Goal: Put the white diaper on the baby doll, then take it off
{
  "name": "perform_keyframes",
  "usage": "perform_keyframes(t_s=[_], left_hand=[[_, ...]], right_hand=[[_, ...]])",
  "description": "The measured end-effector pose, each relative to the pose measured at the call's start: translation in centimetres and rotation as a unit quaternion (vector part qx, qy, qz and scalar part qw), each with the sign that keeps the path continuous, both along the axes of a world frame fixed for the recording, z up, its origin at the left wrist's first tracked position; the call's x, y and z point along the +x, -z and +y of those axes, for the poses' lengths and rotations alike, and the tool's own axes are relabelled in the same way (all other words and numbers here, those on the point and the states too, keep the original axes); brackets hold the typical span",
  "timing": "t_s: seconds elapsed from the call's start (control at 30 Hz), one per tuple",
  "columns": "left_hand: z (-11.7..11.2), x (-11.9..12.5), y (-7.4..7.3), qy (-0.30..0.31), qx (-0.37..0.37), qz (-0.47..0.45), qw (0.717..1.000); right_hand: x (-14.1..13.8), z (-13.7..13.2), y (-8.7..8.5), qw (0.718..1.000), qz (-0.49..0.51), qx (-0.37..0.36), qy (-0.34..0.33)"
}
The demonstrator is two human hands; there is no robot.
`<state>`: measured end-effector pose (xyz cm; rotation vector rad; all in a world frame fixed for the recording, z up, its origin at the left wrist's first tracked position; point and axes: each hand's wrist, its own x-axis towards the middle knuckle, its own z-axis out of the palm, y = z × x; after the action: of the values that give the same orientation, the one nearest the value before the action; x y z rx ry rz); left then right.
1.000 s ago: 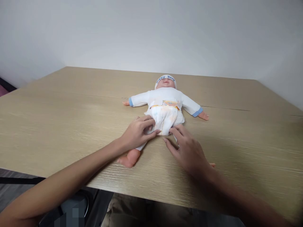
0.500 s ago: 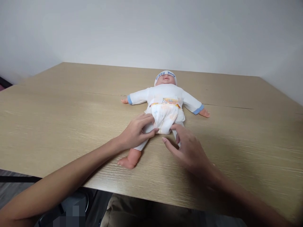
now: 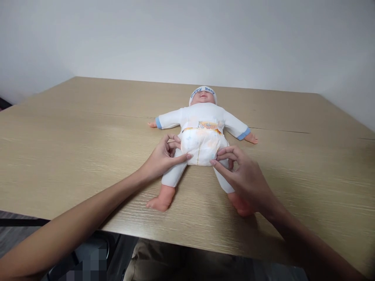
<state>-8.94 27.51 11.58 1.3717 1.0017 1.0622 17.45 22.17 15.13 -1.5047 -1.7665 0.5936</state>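
A baby doll (image 3: 195,113) in white clothes with blue cuffs lies on its back, arms spread, head away from me. A white diaper (image 3: 202,142) with an orange waistband and a printed picture covers its hips. My left hand (image 3: 167,156) pinches the diaper's edge at the leg on the left, thumb on the front. At the other leg, my right hand (image 3: 241,169) grips the opposite edge between thumb and fingers. Its fingertips are partly tucked behind the diaper. The doll's foot on the right is partly hidden by my right hand.
The doll rests on a light wooden table (image 3: 88,144) with a seam running across it. A pale wall (image 3: 187,39) stands behind. Below the table's front edge, my trousered lap (image 3: 158,259) and a dark chair-like object (image 3: 88,249) show.
My right hand has moved right and closed on the diaper's edge. The diaper's front now lies wider and flatter between the legs. My left hand has shifted slightly left along its edge.
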Motion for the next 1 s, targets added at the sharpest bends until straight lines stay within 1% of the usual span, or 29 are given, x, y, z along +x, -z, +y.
perform_keyframes(t_s=[0.07, 0.13, 0.2, 0.27, 0.3, 0.33, 0.4, 0.43, 0.47, 0.53, 0.63, 0.83, 0.9, 1.0], left_hand=[[-0.3, -0.1, -0.3, -0.002, -0.003, 0.031, 0.999], [-0.6, -0.2, -0.8, 0.006, 0.033, 0.092, 0.995], [-0.7, -0.2, -1.1, 0.021, 0.084, 0.158, 0.984], [-0.7, -0.2, -1.3, 0.040, 0.107, 0.187, 0.976], [-0.6, -0.2, -1.4, 0.054, 0.096, 0.176, 0.978], [-0.5, -0.2, -1.4, 0.070, 0.071, 0.147, 0.984], [-0.3, -0.2, -1.4, 0.105, -0.009, 0.059, 0.993], [-0.2, -0.3, -1.5, 0.118, -0.051, 0.016, 0.992], [-0.1, -0.4, -1.5, 0.123, -0.085, -0.016, 0.989], [0.1, -0.6, -1.7, 0.114, -0.126, -0.045, 0.984], [0.2, -0.8, -1.9, 0.095, -0.137, -0.036, 0.985], [0.5, -0.9, -1.8, 0.111, -0.123, -0.045, 0.985], [0.6, -0.9, -1.7, 0.105, -0.124, -0.050, 0.985], [0.7, -0.8, -1.5, 0.095, -0.131, -0.062, 0.985]], right_hand=[[0.0, -0.1, -0.1, 0.999, -0.031, 0.019, -0.010], [-0.1, -0.1, 0.0, 0.997, -0.062, 0.038, -0.018], [-0.4, -0.1, 0.1, 0.995, -0.078, 0.049, -0.029], [-0.6, 0.1, 0.3, 0.995, -0.076, 0.049, -0.043], [-0.7, 0.1, 0.3, 0.996, -0.069, 0.044, -0.048], [-0.8, 0.2, 0.3, 0.997, -0.056, 0.034, -0.050], [-0.8, 0.4, 0.3, 0.999, -0.016, -0.003, -0.045], [-0.7, 0.5, 0.4, 0.999, 0.009, -0.026, -0.038], [-0.6, 0.6, 0.4, 0.998, 0.033, -0.049, -0.032], [-0.4, 0.7, 0.5, 0.993, 0.069, -0.087, -0.026], [-0.3, 0.8, 0.6, 0.990, 0.095, -0.103, -0.025], [-0.7, 0.7, 0.9, 0.990, 0.112, -0.086, -0.004], [-0.9, 0.5, 1.2, 0.992, 0.107, -0.064, 0.008], [-1.2, 0.2, 1.4, 0.997, 0.073, -0.011, 0.035]])
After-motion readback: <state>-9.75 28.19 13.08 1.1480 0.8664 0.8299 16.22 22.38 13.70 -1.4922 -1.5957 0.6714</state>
